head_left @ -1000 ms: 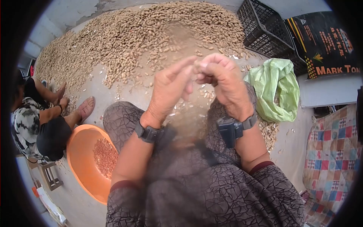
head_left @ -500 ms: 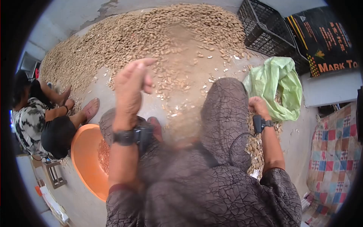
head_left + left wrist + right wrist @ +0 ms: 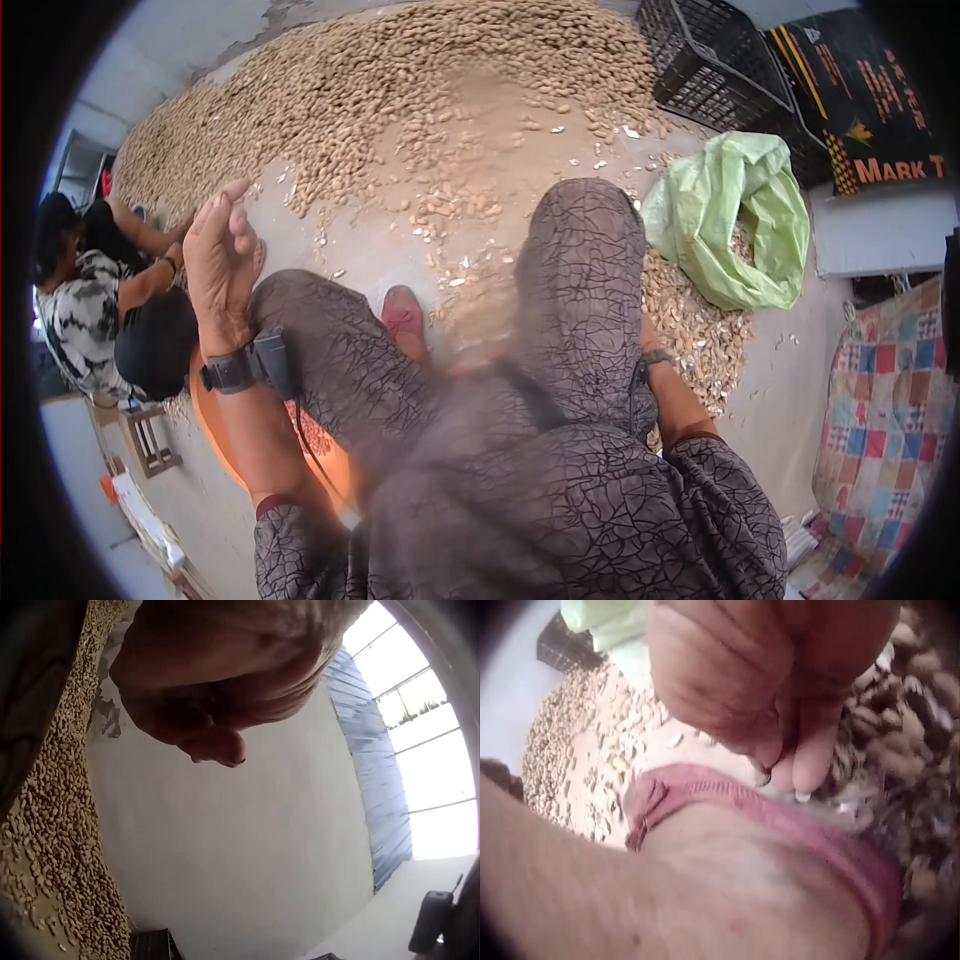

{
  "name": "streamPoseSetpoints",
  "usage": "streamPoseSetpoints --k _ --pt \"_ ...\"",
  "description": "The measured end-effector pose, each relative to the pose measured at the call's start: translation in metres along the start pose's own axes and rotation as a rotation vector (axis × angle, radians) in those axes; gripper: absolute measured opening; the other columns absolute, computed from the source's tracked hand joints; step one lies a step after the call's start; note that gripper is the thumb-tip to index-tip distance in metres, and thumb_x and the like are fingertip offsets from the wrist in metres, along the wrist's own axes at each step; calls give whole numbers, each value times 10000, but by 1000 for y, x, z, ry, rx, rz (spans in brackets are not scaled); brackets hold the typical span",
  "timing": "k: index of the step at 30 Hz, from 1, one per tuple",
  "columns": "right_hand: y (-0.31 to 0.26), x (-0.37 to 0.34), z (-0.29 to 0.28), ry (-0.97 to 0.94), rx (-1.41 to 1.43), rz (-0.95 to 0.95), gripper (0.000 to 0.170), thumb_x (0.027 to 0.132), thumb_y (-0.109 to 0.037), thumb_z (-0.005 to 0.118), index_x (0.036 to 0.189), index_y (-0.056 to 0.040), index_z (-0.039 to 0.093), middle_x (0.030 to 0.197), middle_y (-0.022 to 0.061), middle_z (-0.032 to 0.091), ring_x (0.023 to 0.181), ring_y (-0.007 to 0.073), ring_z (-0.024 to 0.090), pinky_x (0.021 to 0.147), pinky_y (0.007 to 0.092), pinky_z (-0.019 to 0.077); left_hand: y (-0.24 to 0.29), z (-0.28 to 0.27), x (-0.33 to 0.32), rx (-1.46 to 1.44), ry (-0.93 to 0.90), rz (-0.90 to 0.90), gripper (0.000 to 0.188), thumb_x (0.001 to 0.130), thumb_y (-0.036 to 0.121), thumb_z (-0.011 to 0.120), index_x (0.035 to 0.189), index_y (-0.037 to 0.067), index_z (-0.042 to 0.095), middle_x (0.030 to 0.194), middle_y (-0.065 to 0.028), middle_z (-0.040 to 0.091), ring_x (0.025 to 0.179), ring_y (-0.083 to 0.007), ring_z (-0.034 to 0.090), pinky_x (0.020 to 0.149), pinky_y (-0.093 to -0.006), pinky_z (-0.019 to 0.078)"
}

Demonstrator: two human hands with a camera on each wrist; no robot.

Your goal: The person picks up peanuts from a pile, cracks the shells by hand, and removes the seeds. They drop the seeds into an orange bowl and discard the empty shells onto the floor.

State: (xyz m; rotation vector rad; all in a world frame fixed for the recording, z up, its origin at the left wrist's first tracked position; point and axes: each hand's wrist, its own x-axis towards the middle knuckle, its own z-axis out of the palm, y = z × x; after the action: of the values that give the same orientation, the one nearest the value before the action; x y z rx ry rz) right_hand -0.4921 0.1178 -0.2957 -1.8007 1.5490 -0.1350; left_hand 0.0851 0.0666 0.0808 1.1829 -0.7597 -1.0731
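Note:
My left hand [image 3: 222,262] is raised beside my left knee, over the far edge of the orange basin [image 3: 212,430]. Its fingers bend loosely together, and no item shows in them. In the left wrist view that hand [image 3: 225,682] is dark against a pale wall. Down beside my right leg, my right hand [image 3: 780,690] points its fingers toward peanut shells [image 3: 900,735], close to a foot in a pink sandal [image 3: 697,784]. I cannot tell whether its fingertips pinch anything. The right knee hides most of this hand in the head view. Reddish peanut kernels [image 3: 318,440] lie in the basin.
A broad heap of unshelled peanuts [image 3: 380,110] spreads along the wall. On the right stand a green sack [image 3: 690,225], a black plastic crate [image 3: 720,75] and a black printed bag [image 3: 860,100]. Another person [image 3: 85,310] sits at the left, near the basin.
Both hands were together in front, handling something small. They parted: the left hand swung left toward the basin, and the right went down beside the right leg, behind the knee.

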Motion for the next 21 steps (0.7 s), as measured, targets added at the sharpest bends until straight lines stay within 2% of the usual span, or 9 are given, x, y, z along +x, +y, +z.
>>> streamPoseSetpoints --k 7,12,21 --pt "-21 19 1 -23 -24 -64 105 798 -102 569 734 -30 613 628 44 571 553 169 567 460 308 431 -2 -4 -24 164 3 22 234 922 140 491 1033 -51 566 657 25 503 538 -29 425 467 -139 339" --pt "-27 10 11 -50 -23 -62 109 796 -106 570 731 -30 613 627 46 571 554 169 567 463 309 431 -10 -11 -23 133 25 -19 234 924 132 484 1042 -57 558 655 22 494 534 -32 421 462 -144 340" --pt "-22 10 32 -59 17 -39 115 794 -115 572 727 -30 612 626 49 572 556 171 566 469 311 433 -21 9 -7 139 -56 -60 244 926 143 487 1042 -60 556 649 11 509 519 -40 430 462 -146 340"
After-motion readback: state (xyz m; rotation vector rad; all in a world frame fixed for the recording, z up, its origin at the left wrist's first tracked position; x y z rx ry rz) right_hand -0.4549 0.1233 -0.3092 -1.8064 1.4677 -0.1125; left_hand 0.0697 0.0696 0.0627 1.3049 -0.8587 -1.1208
